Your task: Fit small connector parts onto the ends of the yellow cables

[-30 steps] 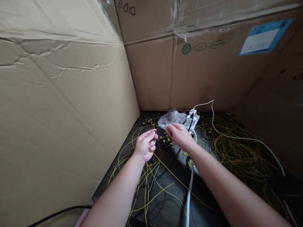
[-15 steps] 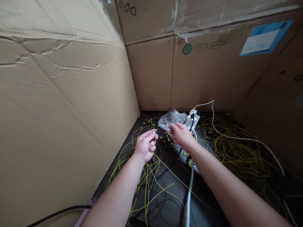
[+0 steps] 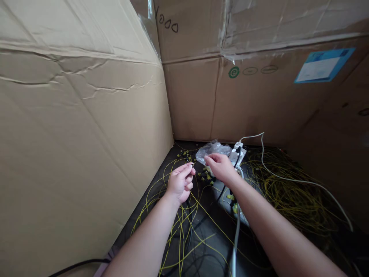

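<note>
My left hand (image 3: 181, 182) is closed, with thumb and forefinger pinched together at the tips. A thin yellow cable (image 3: 208, 215) comes out from under its palm and runs down to the right; a tiny dark and pale bit shows at the fingertips. To its right, my right hand (image 3: 220, 167) is closed too, fingers curled down and thumb side facing the left hand. Whatever it pinches is too small or hidden to make out. The hands are a short gap apart. Small yellow-and-black pieces (image 3: 206, 176) lie on the dark surface beneath and between them.
A crumpled clear plastic bag (image 3: 211, 148) and a white power strip (image 3: 238, 154) with plugs lie behind my right hand. A large tangle of yellow cable (image 3: 288, 188) spreads at right. A white cord (image 3: 234, 246) crosses the front. Cardboard walls (image 3: 193, 104) stand behind and left.
The view has tilted up slightly, so everything sits lower in the picture. My right hand has turned slightly, its fingers pointing more downward. Both hands stay closed.
</note>
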Motion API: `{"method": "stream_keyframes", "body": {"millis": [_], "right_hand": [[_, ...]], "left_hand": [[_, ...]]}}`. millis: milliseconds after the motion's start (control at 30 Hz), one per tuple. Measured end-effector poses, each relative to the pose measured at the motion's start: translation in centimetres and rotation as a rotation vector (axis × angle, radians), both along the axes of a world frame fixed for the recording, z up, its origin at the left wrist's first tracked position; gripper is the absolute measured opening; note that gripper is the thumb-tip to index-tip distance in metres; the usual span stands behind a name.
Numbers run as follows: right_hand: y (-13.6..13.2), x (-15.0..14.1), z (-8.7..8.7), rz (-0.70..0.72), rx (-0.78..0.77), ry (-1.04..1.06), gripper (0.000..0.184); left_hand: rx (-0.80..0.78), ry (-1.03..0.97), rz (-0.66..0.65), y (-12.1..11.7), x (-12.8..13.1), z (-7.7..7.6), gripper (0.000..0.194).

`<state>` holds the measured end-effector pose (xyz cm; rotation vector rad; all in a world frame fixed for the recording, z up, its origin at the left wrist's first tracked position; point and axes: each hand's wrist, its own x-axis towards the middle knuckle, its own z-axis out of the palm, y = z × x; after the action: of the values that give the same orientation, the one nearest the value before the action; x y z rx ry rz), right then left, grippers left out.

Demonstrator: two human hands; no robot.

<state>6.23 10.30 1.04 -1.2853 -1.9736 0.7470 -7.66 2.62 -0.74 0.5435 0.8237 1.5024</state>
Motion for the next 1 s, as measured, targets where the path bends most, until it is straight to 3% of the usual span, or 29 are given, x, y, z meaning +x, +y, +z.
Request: {"method": "stream_keyframes", "body": {"millis": [100,200,367,767,1000], "right_hand": [[0.8,-1.3,0.9,0.115,0.110,-0.423,0.027],[1.2,-2.5,1.2,0.211,0.081,-0.635,0.016],[0.7,-3.2,0.7,0.293,0.074,-0.761,0.016],[0.2,-4.0,-0.8,0.287,0.054,-0.888,0.020],[-0.8,-4.0,-0.7,0.285,0.081,-0.894,0.019]], "left_hand": [[0.005,-0.018,0.013,0.1,-0.2,0.0,0.028],[0.002,-0.035,0.023,0.2,-0.4,-0.1,0.030],[0.001,-0.048,0.029,0.3,-0.4,-0.2,0.031],[0.006,-0.043,0.023,0.2,-0.4,-0.2,0.029],[0.007,-0.042,0.018,0.3,-0.4,-0.2,0.030]]}}
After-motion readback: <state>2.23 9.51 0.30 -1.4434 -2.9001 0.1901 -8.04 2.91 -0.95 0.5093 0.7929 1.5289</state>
